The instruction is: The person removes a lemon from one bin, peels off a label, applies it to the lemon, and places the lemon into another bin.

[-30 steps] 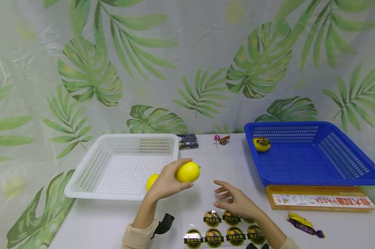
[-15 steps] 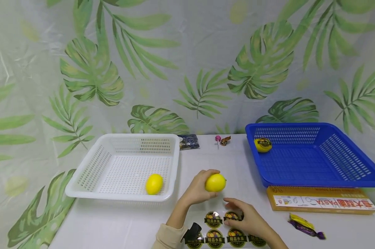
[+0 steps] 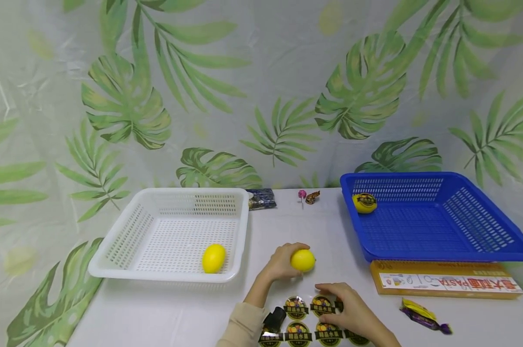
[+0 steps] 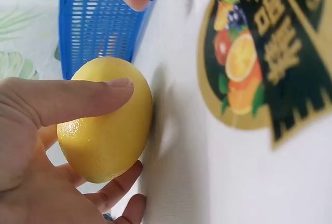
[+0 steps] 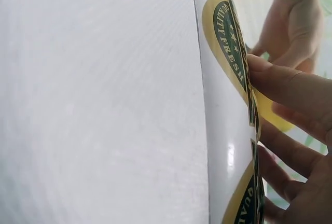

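My left hand (image 3: 283, 262) holds a yellow lemon (image 3: 303, 260) low over the white table, just beyond the sticker sheet (image 3: 313, 320). The left wrist view shows the thumb laid across the lemon (image 4: 116, 141) and the fingers around its far side. My right hand (image 3: 350, 311) is over the sheet of round black-and-gold fruit stickers, fingers loosely bent. Seen from the right wrist, the thumb (image 5: 282, 81) is right at a sticker (image 5: 228, 37), with the other fingers spread beside the stickers. Part of the sheet is hidden under that hand.
A white basket (image 3: 113, 250) at left holds another lemon (image 3: 214, 258). The blue basket (image 3: 365, 236) at right holds a stickered lemon (image 3: 364, 203). Before it lie a pasta box (image 3: 448, 279) and wrapped candies (image 3: 423, 315). A lollipop (image 3: 302, 193) and dark packet (image 3: 262, 198) lie behind.
My left hand has carried the lemon rightward from beside the white basket, then lowered it toward the table. My right hand has moved down and slightly right over the stickers.
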The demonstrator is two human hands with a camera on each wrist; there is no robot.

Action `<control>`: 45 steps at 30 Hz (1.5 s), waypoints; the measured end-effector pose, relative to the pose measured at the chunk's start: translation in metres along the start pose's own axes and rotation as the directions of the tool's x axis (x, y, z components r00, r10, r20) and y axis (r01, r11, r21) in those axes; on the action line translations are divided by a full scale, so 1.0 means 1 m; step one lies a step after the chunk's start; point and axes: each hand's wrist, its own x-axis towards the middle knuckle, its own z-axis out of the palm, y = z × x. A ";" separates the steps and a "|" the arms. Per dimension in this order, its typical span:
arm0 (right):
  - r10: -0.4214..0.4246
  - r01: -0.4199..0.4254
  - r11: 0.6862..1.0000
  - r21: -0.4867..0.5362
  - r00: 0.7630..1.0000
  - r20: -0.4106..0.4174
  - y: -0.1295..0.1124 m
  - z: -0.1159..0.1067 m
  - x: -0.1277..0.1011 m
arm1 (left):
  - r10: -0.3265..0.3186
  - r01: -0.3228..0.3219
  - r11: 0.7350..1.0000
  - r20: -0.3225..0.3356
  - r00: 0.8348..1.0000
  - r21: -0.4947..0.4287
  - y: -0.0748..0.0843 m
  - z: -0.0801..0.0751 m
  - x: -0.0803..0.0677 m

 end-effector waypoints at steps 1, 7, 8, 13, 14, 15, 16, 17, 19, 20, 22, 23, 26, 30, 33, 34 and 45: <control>-0.005 0.005 1.000 0.001 1.000 -0.002 0.000 0.001 0.000 | -0.004 0.004 1.000 0.005 1.000 0.005 -0.001 0.000 0.001; -0.018 0.018 1.000 0.005 1.000 -0.017 0.002 0.002 0.000 | -0.042 0.042 0.999 0.021 0.999 -0.010 -0.003 0.001 0.003; -0.020 0.020 1.000 0.000 1.000 -0.020 0.002 0.002 0.000 | -0.051 0.051 0.999 0.021 0.998 -0.018 -0.004 0.002 0.003; -0.023 0.022 0.999 -0.027 0.999 -0.027 0.002 0.003 0.000 | -0.061 0.061 0.997 0.007 0.998 -0.041 -0.005 0.002 0.002; -0.021 0.020 0.999 -0.030 0.999 -0.026 0.002 0.003 0.000 | -0.063 0.063 0.997 0.005 0.998 -0.049 -0.005 0.002 0.002; -0.020 0.019 0.999 -0.032 1.000 -0.023 0.002 0.003 0.000 | -0.061 0.061 0.996 0.002 0.998 -0.058 -0.006 0.002 0.002; -0.018 0.018 0.999 -0.030 1.000 -0.019 0.002 0.003 0.001 | -0.064 0.063 0.995 0.001 0.998 -0.071 -0.006 0.002 0.001; -0.018 0.017 0.999 -0.028 1.000 -0.015 0.002 0.003 0.001 | -0.061 0.061 0.994 -0.002 0.998 -0.086 -0.006 0.002 0.000; -0.018 0.018 1.000 -0.025 1.000 -0.012 0.002 0.002 0.001 | -0.052 0.051 0.992 -0.009 0.999 -0.114 -0.007 0.002 -0.001; -0.019 0.018 0.999 -0.026 1.000 -0.011 0.001 0.002 0.001 | -0.053 0.051 0.990 -0.012 0.999 -0.129 -0.008 0.002 -0.002; -0.020 0.020 0.999 -0.030 1.000 -0.013 0.001 0.002 0.001 | -0.055 0.051 0.987 -0.023 0.998 -0.153 -0.008 0.002 -0.005; -0.020 0.019 0.999 -0.037 1.000 -0.015 0.001 0.002 0.001 | -0.056 0.050 0.985 -0.034 0.998 -0.164 -0.008 0.001 -0.007; -0.011 0.010 0.998 -0.065 1.000 -0.018 0.000 0.003 0.002 | -0.072 0.057 0.984 -0.084 0.994 -0.171 -0.007 -0.001 -0.015; 0.019 -0.020 0.995 -0.093 1.000 -0.012 -0.001 0.004 0.004 | -0.088 0.067 0.990 -0.160 0.983 -0.128 -0.005 -0.006 -0.030; 0.045 -0.045 0.993 -0.112 0.999 -0.003 -0.003 0.004 0.006 | -0.111 0.101 0.993 -0.165 0.980 -0.066 -0.005 -0.012 -0.044; 0.055 -0.054 0.991 -0.120 0.998 0.002 -0.004 0.004 0.007 | -0.116 0.111 0.993 -0.155 0.981 -0.041 -0.006 -0.014 -0.048; 0.079 -0.067 0.983 -0.173 0.995 0.064 -0.014 0.000 0.015 | -0.096 0.093 0.988 0.015 0.995 0.121 -0.007 -0.009 -0.076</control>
